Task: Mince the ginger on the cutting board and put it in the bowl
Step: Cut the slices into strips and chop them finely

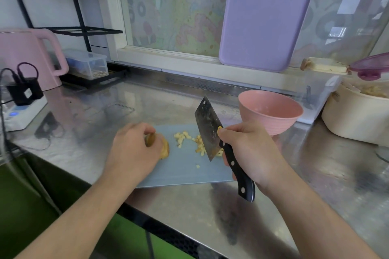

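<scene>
Nearest to me, my right hand (pixel 245 149) is wrapped around the black riveted handle of a cleaver (pixel 207 130), whose broad, worn steel blade is tilted with its lower corner down among the cut ginger. My left hand (pixel 134 145) curls over the uncut ginger piece (pixel 164 147), a knobbly tan lump with brown skin, holding it against the left part of the cutting board (pixel 181 172). The board is a thin, flat, pale blue-grey sheet lying on the brushed steel counter (pixel 189 212). Between my hands lie the ginger bits (pixel 182 137), small pale yellow cubes in a loose scatter at mid-board, some beside the blade. Just beyond the board's far right corner stands the pink bowl (pixel 270 114), round, ribbed outside, matte. Farther left sits a pink kettle (pixel 27 57); a lilac board (pixel 267 14) leans at the window.
</scene>
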